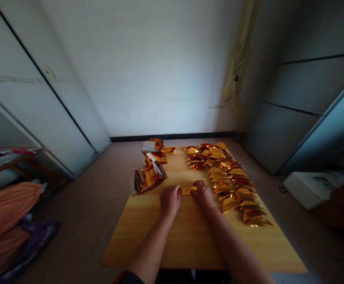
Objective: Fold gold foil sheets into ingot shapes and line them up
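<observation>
My left hand [170, 199] and my right hand [203, 193] rest side by side on the wooden table [189, 236], fingers curled and pressed on a small gold foil paper [187, 191] that lies between them. Each hand pinches one end of the paper against the tabletop. To the right of my right hand runs a long spread of folded gold foil pieces [231, 181]. To the left of my left hand sits a loose stack of unfolded gold foil sheets [148, 177].
More gold sheets and a white bundle [152, 146] lie at the table's far edge. Orange and purple bags [8, 221] sit on the floor at left beside a wooden rack. A white box [311, 187] is on the floor at right.
</observation>
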Motion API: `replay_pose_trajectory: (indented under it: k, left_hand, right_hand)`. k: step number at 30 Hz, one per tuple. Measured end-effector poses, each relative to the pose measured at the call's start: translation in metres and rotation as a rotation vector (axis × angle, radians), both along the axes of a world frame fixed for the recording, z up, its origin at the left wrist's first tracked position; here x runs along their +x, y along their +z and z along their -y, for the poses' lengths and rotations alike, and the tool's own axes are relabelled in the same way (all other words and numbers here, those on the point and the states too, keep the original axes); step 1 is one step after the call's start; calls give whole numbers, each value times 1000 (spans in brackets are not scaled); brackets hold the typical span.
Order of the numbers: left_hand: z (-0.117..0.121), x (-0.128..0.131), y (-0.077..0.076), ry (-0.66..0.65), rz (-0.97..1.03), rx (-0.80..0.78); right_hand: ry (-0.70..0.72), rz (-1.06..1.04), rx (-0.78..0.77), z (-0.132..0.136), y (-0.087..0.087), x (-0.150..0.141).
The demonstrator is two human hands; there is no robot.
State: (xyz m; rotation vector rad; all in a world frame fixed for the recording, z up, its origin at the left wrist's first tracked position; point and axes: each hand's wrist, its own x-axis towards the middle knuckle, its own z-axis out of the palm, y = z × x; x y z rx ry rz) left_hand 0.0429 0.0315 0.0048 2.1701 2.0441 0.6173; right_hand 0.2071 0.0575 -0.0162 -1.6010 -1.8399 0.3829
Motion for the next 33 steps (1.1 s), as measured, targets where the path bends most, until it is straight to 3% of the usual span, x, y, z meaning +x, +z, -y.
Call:
replay_pose_trajectory:
  k: [8, 16, 22, 33]
  left_hand:
    - [4, 1, 1, -20, -69, 20]
    - [7, 6, 8, -67, -135, 49]
    - [-1, 10, 10, -108, -237, -78]
    - [2, 15, 13, -3, -189, -85]
  right_hand:
    - [-26, -7, 42, 5, 4, 0]
    - [-6, 217, 99, 13, 13, -3]
    - [-17, 462, -63, 19, 26, -9]
    - [-110, 423, -119, 23, 33, -16]
